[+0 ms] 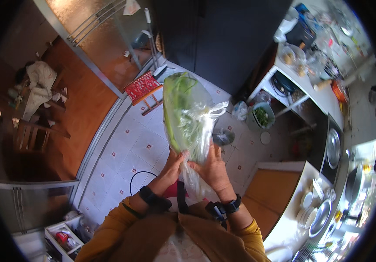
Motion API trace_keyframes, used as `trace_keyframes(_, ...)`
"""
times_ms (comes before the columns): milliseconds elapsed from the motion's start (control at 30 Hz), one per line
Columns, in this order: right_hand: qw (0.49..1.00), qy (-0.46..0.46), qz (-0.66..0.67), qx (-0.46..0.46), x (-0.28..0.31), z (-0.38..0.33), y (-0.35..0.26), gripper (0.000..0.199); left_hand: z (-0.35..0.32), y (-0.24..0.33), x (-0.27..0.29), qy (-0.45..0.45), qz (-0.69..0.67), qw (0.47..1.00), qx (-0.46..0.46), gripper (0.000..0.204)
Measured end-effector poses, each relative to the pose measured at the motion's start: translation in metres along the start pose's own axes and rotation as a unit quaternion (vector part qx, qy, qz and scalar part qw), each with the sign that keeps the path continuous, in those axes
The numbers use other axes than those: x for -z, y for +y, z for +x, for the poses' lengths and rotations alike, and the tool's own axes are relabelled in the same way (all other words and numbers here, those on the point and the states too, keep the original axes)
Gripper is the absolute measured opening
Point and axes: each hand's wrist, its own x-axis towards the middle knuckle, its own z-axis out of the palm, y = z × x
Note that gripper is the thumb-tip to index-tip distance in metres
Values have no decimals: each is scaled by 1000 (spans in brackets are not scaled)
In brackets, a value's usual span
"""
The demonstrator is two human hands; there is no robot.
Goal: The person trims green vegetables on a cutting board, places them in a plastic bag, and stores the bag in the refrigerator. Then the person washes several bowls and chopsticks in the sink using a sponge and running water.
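Observation:
Held up in front of me is a clear plastic bag (196, 118) with long green leafy vegetables (175, 105) inside. A twisted, knotted piece of the plastic sticks out at its right side. My left hand (174, 168) grips the bag's lower left side, fingers closed against it. Across from it, my right hand (214, 170) is wrapped round the lower right side, its thumb pointing toward the left hand. Loose plastic hangs down between both wrists. Some of my fingers are hidden behind the bag.
Beyond the bag stands a red-seated folding stool (142, 89) by the doorway. To the right, a bin with greens (262, 115) and a small bag (224, 136) are on the tiled floor. A white counter (288, 214) with bowls and a cluttered shelf unit (279, 65) line the right side.

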Motion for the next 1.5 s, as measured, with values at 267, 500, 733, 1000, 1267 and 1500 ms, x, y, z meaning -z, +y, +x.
trace_keyframes(267,982,-60,-68,168,-64,133,-45,83,107,79,70,128,19,991,-17,65)
trace_keyframes(500,955,-162,142,202,-60,270,-94,81,194,176,144,14,42,999,-10,51)
trace_keyframes(733,975,-87,132,157,-26,458,0,67,295,237,191,52,-186,980,-52,55)
trace_keyframes(1000,836,30,-522,163,76,735,57,54,369,266,169,72,-174,982,-8,53)
trace_keyframes(1267,564,46,-798,205,139,862,30,37,396,274,158,71,-171,982,27,51)
trace_keyframes(1500,581,9,-810,81,124,904,31,30,390,283,177,61,-165,984,34,50)
